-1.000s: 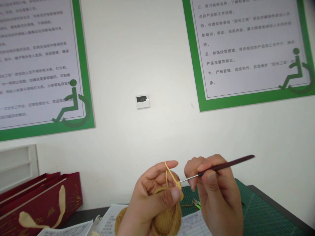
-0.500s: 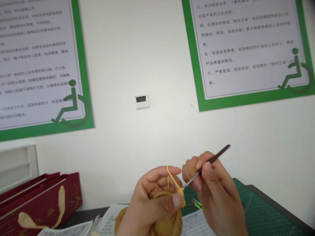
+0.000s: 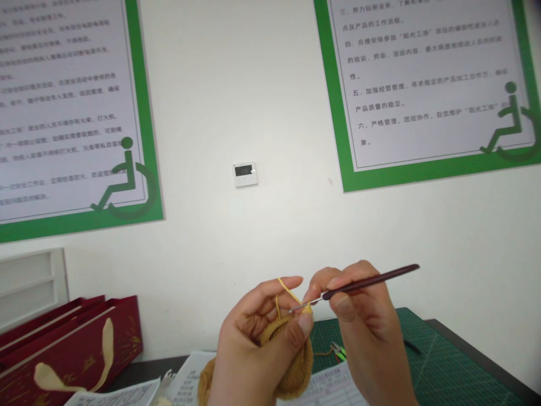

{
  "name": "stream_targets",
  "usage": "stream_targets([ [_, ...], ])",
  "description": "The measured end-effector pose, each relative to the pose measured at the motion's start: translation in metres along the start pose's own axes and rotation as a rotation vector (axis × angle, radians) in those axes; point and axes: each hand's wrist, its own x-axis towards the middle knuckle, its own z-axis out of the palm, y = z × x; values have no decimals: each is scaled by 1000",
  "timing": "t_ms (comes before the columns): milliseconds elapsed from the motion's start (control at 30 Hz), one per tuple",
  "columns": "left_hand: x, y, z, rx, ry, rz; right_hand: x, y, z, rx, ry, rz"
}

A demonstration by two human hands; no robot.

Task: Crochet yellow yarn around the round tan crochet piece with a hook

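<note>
My left hand is closed on a brown-yellow crocheted piece, pinching its upper edge between thumb and fingers. Light yellow yarn loops over the raised index finger and runs down to the pinched edge. Between the fingers of my right hand is a crochet hook with a dark red handle. Its metal shaft points left and passes at the yellow stitches by my left thumb, the tip reaching just beyond them. Part of the piece is hidden behind my left hand.
A green cutting mat covers the dark table on the right. Printed papers lie below the hands, with green-handled pliers behind. Dark red gift bags stand at left. A thermostat and green-framed posters are on the wall.
The crochet hook has tilted flatter, its tip moving left past the stitches. My left hand and the crocheted piece have turned slightly, showing more of the piece. My right hand has shifted a little left.
</note>
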Motion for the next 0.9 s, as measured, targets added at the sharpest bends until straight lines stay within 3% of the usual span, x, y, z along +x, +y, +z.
stream_targets([
  [233,3,-1,0,1,-28,11,1,1,-3,87,54,122],
  [400,2,0,0,-19,-39,-11,5,-6,-5,103,25,100],
  [767,3,-1,1,-50,-62,-15,7,-18,-13,-166,-59,-173],
  [900,2,-1,0,-63,-58,-28,10,-24,-18,-355,-190,-372],
])
